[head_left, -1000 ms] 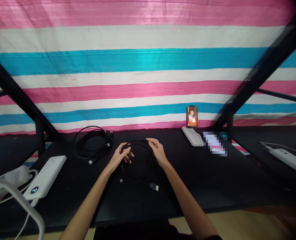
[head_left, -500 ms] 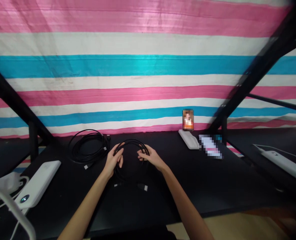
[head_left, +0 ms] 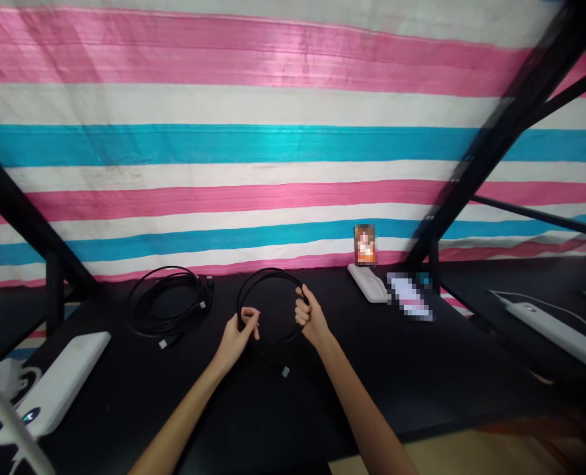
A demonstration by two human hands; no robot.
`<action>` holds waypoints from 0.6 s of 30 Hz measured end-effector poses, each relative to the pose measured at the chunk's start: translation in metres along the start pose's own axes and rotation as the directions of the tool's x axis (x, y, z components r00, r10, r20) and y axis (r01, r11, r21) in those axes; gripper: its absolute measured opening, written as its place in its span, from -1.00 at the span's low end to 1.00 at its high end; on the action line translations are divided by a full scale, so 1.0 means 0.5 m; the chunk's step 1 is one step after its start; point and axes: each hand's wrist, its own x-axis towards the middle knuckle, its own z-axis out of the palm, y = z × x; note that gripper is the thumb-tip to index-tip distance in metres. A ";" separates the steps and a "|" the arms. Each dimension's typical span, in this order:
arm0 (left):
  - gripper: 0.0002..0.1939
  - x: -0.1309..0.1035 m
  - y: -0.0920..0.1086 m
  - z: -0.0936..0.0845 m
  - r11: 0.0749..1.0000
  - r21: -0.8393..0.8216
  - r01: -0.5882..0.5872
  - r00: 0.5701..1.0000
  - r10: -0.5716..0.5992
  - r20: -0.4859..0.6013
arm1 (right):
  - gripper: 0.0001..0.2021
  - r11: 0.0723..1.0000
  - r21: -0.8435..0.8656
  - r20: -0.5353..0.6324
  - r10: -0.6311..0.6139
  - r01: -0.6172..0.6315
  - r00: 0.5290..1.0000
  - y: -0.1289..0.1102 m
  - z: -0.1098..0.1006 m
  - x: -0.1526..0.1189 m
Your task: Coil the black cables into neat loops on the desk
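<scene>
A black cable [head_left: 272, 271] is wound into a loose ring above the middle of the black table [head_left: 273, 429]. My left hand [head_left: 241, 332] grips the ring's left side, thumb and fingers closed around the strands. On the opposite side, my right hand [head_left: 311, 315] is wrapped round the coil in a fist. A light-coloured plug [head_left: 286, 372] on a cable end shows below the ring. Left of my hands lies another coil of black cable [head_left: 147, 321] with several pale connectors on its ends.
A white power bank [head_left: 70, 379] and white cords lie at the left. Farther right are a pale stand [head_left: 368, 285] with a blurred picture above it, a blurred flat item [head_left: 409, 297], and a long white device [head_left: 555, 333]. Dark slanted posts [head_left: 511, 142] frame a striped sheet [head_left: 253, 142].
My hands have moved slightly right, the right hand closing into a fist on the ring. The coil looks wider and rounder, and one of two plugs below it no longer shows.
</scene>
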 end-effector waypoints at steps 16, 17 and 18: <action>-0.27 -0.008 0.001 0.028 0.804 -0.511 0.304 0.926 -0.375 -0.038 | -0.55 0.989 -0.019 0.033 -0.146 0.146 0.989 0.004 -0.013 -0.007; -0.34 -0.010 0.010 0.029 0.766 -0.563 0.311 0.928 -0.373 0.005 | -0.55 0.989 -0.023 0.037 -0.142 0.143 0.989 0.007 -0.010 -0.008; -0.41 -0.012 0.019 0.028 0.737 -0.602 0.308 0.930 -0.366 0.028 | -0.55 0.990 -0.029 0.045 -0.140 0.141 0.989 0.011 -0.006 -0.008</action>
